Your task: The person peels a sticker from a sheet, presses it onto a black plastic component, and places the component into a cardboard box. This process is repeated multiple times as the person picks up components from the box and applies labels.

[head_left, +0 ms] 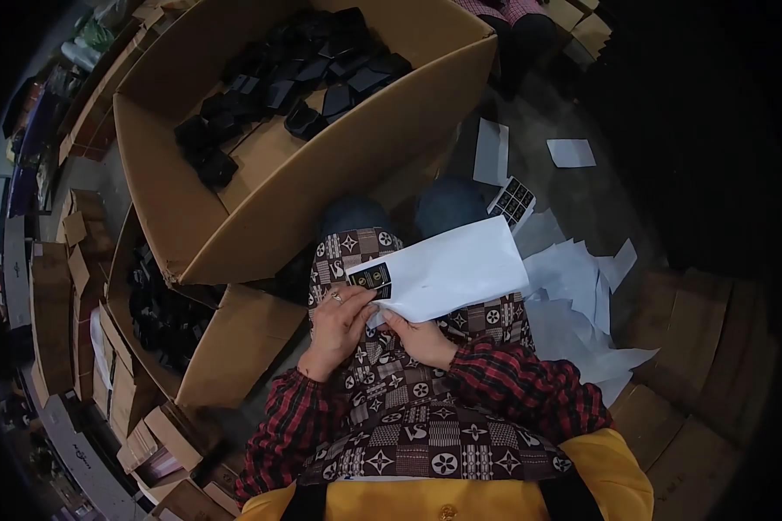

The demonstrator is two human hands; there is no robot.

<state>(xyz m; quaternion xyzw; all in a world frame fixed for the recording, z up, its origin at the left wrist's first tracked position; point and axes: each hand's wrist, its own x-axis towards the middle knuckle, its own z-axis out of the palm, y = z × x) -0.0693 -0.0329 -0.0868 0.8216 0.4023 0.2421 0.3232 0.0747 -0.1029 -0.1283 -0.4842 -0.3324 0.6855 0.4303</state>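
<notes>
A white sticker sheet (456, 267) lies across my lap over a patterned apron (382, 369). Black labels with gold print (370, 278) remain at the sheet's left end. My left hand (337, 323), with a ring on one finger, pinches at the sheet's lower left corner beside these labels. Whether a label is lifted under those fingertips is hidden. Close by, my right hand (421, 341) grips the sheet's lower edge, its thumb near the left fingertips.
A large open carton (330, 165) holding many black plastic parts (321, 65) stands ahead. Another carton (239, 347) with black parts is at left. White backing sheets (573, 286) and a sheet of black labels (514, 201) lie at right. A person's legs (530, 39) show at the top.
</notes>
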